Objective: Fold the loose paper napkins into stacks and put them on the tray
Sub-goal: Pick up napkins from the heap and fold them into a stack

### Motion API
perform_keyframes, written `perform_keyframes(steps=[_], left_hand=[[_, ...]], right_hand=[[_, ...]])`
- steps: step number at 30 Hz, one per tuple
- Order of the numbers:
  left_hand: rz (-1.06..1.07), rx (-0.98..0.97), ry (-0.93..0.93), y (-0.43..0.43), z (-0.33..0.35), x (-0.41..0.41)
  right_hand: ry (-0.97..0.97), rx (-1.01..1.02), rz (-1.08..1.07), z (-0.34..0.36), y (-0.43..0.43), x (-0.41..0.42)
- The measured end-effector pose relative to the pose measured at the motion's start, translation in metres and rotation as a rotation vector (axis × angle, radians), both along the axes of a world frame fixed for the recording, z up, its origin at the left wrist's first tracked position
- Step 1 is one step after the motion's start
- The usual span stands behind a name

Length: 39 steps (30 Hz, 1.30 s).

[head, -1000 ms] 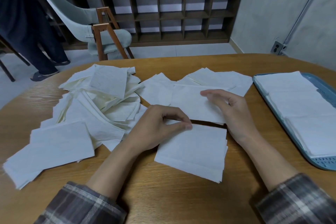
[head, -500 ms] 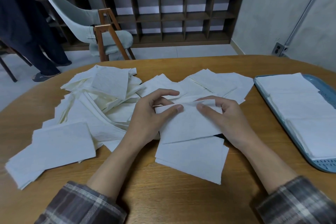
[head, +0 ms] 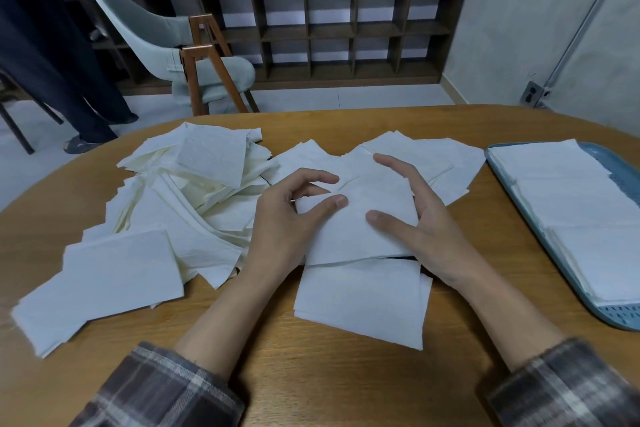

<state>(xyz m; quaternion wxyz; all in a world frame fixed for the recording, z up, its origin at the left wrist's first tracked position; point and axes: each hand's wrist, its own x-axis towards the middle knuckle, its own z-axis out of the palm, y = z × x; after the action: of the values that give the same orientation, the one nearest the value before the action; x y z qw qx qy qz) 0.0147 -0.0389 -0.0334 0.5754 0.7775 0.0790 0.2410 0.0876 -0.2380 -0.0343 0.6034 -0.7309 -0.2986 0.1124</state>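
— Loose napkins?
— White loose napkins, heaped in disorder at left and fanned out at far centre.
— Item in work?
— A single napkin, slightly tilted, gripped at its side edges by the left hand and right hand. It overlaps the far edge of a folded stack lying flat.
— Tray?
— The blue tray is at right. Folded white tray stacks lie flat in a row on it.

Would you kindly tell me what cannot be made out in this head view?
All head view.
Blue plastic tray: right part cut off by frame edge.
White paper napkin held by left hand and right hand: side edges hidden by those hands.
Folded napkin stack: far edge hidden under that napkin.
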Motion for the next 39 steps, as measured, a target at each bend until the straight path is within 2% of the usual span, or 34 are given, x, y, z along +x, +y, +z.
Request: perform_keyframes(steps=[5,8,10,12,16,21,26,28,30,33,35,39], left_hand=[[0.011,0.008,-0.015,-0.001,-0.001,-0.001],[0.013,0.045,-0.012,-0.002,0.001,0.000],[-0.030,-0.023,0.031,-0.001,0.002,0.000],[-0.089,-0.132,0.082,-0.001,0.005,-0.002],[-0.105,-0.226,0.056,-0.003,0.006,-0.003],[-0.064,-0.115,0.013,-0.001,0.001,-0.002],[-0.036,0.332,0.049,-0.002,-0.013,0.002],[-0.089,0.436,-0.004,-0.002,-0.016,0.002],[-0.225,0.480,-0.007,-0.001,-0.015,0.002],[-0.436,0.573,0.173,0.002,-0.016,0.000],[-0.458,0.597,0.229,0.003,-0.017,0.000],[-0.453,0.506,0.228,0.002,-0.016,0.001]], right_hand=[[-0.022,0.015,-0.011,-0.003,0.002,0.001],[-0.002,0.097,-0.015,-0.002,0.001,0.002],[0.031,0.164,-0.021,0.000,-0.001,0.003],[-0.002,0.147,-0.085,0.000,-0.001,0.004],[-0.020,0.147,-0.101,-0.002,-0.002,0.006],[-0.059,0.042,-0.085,-0.003,-0.003,0.006],[-0.119,-0.023,-0.293,-0.014,-0.003,0.015],[-0.147,-0.023,-0.354,-0.016,-0.005,0.019],[-0.157,-0.025,-0.380,-0.017,-0.006,0.021],[-0.140,-0.028,-0.365,-0.018,-0.006,0.021],[-0.134,-0.025,-0.347,-0.019,-0.004,0.020],[-0.088,-0.002,-0.294,-0.017,-0.003,0.018]])
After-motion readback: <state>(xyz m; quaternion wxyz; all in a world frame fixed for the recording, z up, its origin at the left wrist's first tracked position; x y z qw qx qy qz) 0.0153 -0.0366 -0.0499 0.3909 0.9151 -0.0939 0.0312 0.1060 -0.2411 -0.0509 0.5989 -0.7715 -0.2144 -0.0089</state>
